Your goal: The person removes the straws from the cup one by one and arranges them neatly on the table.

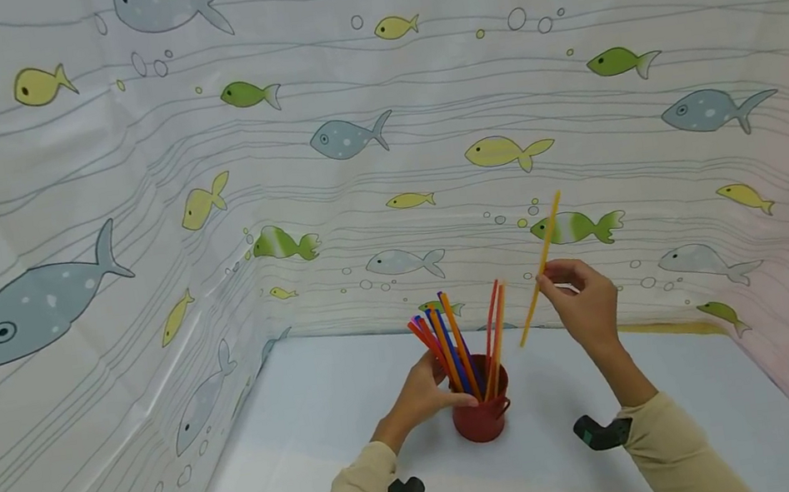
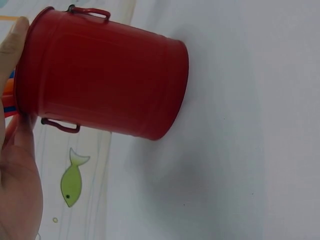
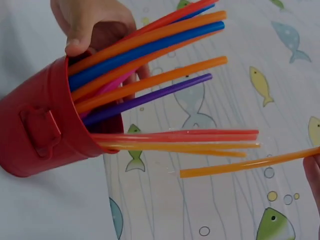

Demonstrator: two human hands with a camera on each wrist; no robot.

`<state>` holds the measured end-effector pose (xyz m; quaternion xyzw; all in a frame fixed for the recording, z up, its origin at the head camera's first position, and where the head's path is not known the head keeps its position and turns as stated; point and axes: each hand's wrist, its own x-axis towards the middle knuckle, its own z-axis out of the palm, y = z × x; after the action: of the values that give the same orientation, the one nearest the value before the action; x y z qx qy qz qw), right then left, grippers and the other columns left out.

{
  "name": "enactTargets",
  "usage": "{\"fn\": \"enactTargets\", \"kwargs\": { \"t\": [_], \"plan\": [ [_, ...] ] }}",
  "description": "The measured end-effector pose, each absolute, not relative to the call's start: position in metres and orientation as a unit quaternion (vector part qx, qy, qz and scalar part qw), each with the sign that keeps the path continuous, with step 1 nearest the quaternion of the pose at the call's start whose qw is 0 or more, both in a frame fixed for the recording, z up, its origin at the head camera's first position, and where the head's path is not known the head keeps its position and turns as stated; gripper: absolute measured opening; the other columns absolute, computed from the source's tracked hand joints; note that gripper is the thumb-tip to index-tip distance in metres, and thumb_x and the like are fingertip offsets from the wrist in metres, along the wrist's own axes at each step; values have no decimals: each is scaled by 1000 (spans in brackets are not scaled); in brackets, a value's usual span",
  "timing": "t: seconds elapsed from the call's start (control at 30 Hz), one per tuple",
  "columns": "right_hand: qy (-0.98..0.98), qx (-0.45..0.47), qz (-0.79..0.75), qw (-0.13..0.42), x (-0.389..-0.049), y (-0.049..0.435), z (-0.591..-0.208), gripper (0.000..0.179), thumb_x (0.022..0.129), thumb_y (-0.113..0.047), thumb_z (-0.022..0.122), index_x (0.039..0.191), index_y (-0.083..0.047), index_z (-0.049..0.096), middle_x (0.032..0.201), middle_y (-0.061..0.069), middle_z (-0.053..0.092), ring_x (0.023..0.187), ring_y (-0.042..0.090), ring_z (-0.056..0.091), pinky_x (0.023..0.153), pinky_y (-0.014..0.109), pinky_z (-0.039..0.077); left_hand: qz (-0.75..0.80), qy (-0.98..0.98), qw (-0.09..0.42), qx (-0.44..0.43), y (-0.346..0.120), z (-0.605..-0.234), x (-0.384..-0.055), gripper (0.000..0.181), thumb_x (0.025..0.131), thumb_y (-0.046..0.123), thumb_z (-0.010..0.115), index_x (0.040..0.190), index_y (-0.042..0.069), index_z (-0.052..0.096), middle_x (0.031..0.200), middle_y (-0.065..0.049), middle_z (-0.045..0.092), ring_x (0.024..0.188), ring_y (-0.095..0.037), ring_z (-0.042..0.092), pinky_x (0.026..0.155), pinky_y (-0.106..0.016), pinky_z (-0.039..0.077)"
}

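Observation:
My left hand [image 1: 418, 396] grips the rim of a small red metal bucket [image 1: 479, 424], its thumb lying at the near side of the rim and its fingers round the far side. Drinking straws [image 3: 150, 43] in orange, blue, purple, pink and red stick up out of the bucket. A thinner group of red and orange straws [image 3: 210, 135] leans to the right, apart from the rest. Up and right of the bucket, my right hand [image 1: 589, 304] pinches a single yellow-orange straw [image 1: 550, 231] near its middle, tilted, with its lower end beside the leaning straws.
The bucket is over a white tabletop [image 1: 338, 380]. Behind and to the sides hangs a white sheet [image 1: 329, 213] printed with fish and wavy lines. Each wrist wears a small dark camera, such as the right camera [image 1: 602, 431].

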<state>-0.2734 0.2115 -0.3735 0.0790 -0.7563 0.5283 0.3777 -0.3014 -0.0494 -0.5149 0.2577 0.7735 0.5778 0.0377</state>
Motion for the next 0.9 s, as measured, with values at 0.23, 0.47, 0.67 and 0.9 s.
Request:
{"fn": "enactTargets", "kwargs": {
  "t": [0.23, 0.47, 0.67, 0.9],
  "plan": [
    [-774, 35, 528, 348, -288, 230, -406, 20, 84, -8, 76, 102, 1, 70, 93, 13, 72, 79, 0, 65, 68, 12, 54, 576, 778, 40, 249, -50, -518, -301, 85, 72, 20, 88, 142, 11, 40, 133, -4, 56, 128, -21, 52, 103, -41, 43],
    [-807, -10, 507, 303, -286, 234, -440, 18, 85, -8, 75, 101, 0, 72, 90, 11, 73, 75, 1, 64, 64, 10, 52, 573, 778, 36, 254, -50, -519, -302, 86, 72, 22, 89, 142, 11, 40, 132, -4, 57, 127, -21, 53, 102, -37, 44],
    [-847, -46, 456, 269, -281, 239, -486, 18, 84, -14, 76, 99, -4, 75, 84, 7, 74, 72, 5, 66, 59, 10, 47, 579, 774, 39, 254, -50, -519, -302, 86, 71, 22, 89, 142, 10, 41, 130, -4, 57, 126, -21, 53, 102, -41, 43],
    [-855, -70, 464, 220, -273, 243, -522, 18, 83, -12, 77, 98, -2, 76, 83, 8, 74, 69, 11, 69, 55, 15, 50, 574, 776, 33, 260, -49, -517, -302, 86, 72, 22, 89, 141, 8, 41, 131, -4, 57, 127, -20, 52, 102, -37, 44]
  ]
}}
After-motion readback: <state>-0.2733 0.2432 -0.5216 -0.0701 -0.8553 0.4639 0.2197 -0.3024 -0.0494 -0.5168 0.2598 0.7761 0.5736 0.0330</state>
